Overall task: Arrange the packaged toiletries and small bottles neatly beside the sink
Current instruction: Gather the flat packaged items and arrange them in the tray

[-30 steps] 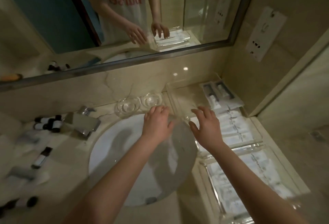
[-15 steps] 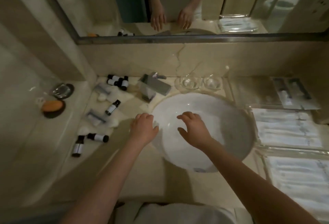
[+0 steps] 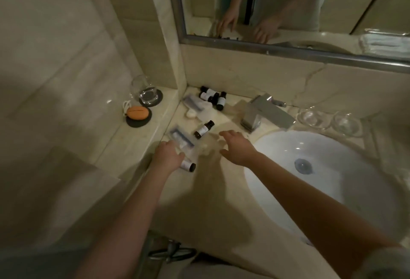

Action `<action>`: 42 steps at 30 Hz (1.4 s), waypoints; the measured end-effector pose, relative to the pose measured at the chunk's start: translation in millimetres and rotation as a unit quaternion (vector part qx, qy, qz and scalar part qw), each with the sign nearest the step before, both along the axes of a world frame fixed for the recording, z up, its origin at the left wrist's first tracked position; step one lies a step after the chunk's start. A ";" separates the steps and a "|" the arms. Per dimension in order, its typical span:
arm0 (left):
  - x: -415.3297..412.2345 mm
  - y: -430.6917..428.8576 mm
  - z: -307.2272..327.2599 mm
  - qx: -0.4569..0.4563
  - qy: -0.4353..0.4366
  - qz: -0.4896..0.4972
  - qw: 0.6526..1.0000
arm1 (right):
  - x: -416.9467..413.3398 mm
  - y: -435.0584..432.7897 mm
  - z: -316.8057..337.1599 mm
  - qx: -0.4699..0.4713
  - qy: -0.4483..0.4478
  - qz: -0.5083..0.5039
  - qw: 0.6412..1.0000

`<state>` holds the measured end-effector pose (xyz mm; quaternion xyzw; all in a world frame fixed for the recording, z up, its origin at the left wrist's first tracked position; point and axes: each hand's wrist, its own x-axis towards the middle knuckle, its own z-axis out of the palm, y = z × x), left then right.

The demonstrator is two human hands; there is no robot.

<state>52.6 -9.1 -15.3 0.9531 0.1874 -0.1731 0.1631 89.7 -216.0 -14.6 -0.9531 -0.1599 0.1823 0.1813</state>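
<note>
Small dark bottles with white labels lie scattered on the marble counter left of the sink [image 3: 328,145]. Three bottles [image 3: 214,97] cluster in the back corner, and one bottle [image 3: 204,129] lies alone in the middle. Clear toiletry packets lie at the back [image 3: 195,106] and nearer me [image 3: 180,138]. My left hand [image 3: 168,156] rests over the near packet and a lying bottle [image 3: 188,165], fingers spread. Whether it grips either I cannot tell. My right hand [image 3: 238,147] hovers open over the counter near a small clear packet [image 3: 206,149].
A chrome faucet [image 3: 266,113] stands behind the basin, with two glass dishes [image 3: 328,119] to its right. On the left ledge sit a glass on a dark coaster [image 3: 147,95] and an orange soap [image 3: 137,112]. A mirror [image 3: 288,8] hangs above.
My view has swung left from the trays on the right to the left counter. Both hands moved from over the basin to the scattered bottles and packets; the left hand now rests on them.
</note>
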 end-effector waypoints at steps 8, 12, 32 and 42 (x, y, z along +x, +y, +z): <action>50.4 14.0 -13.5 -0.036 0.021 0.107 0.993 | 91.5 41.1 -8.6 -0.021 0.034 -0.041 0.998; 63.6 16.1 -25.5 -0.075 0.014 0.115 0.990 | 128.6 58.1 -21.2 -0.021 0.051 -0.090 0.994; 91.4 17.4 -30.7 -0.044 -0.043 0.077 0.995 | 174.6 94.1 -24.6 0.045 -0.021 -0.103 0.993; 89.7 14.7 21.2 -0.477 -0.157 0.247 0.829 | 101.0 78.9 9.2 0.364 0.124 0.003 0.923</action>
